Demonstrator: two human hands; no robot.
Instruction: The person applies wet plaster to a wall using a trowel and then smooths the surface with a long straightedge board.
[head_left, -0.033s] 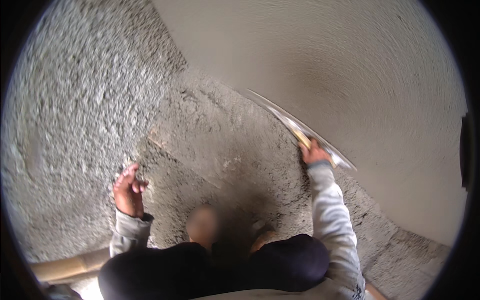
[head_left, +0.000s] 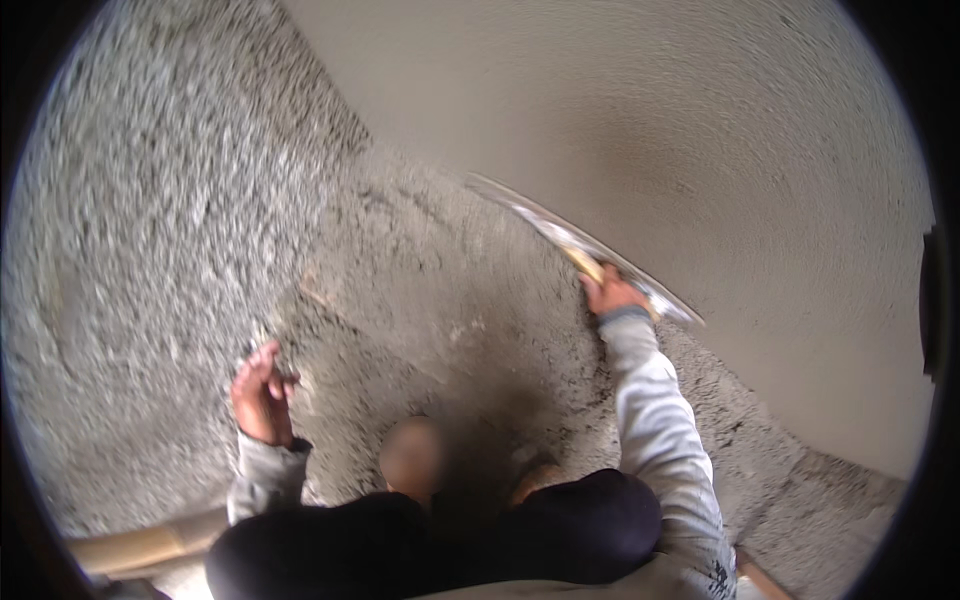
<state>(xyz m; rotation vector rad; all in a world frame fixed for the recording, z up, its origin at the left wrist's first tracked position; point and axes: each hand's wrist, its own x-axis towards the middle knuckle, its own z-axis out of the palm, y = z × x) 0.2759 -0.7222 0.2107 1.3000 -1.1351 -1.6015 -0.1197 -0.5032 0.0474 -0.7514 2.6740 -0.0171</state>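
My right hand [head_left: 614, 295] is wrapped around the yellowish handle of a long metal finishing trowel [head_left: 545, 228]. The blade is tilted along the lower edge of a smooth, wet-looking grey mortar surface [head_left: 640, 120]. Below the blade lies a rougher, darker strip of mortar [head_left: 440, 260]. Off to the left, my left hand [head_left: 262, 402] is raised with its fingers apart and nothing visible in it. It is nearest to a coarse, pebbly grey surface [head_left: 180, 170]; whether it touches that surface I cannot tell.
A light brown pole [head_left: 150, 545] crosses the lower left. At the lower right is a piece of reddish-brown wood [head_left: 765, 575]. My knees in dark trousers [head_left: 580, 520] fill the bottom middle, and a dark object [head_left: 931, 300] sits at the right rim.
My right hand and the trowel have shifted slightly left and up along the mortar's edge. My left hand appears a little lower and further right, its fingers still apart.
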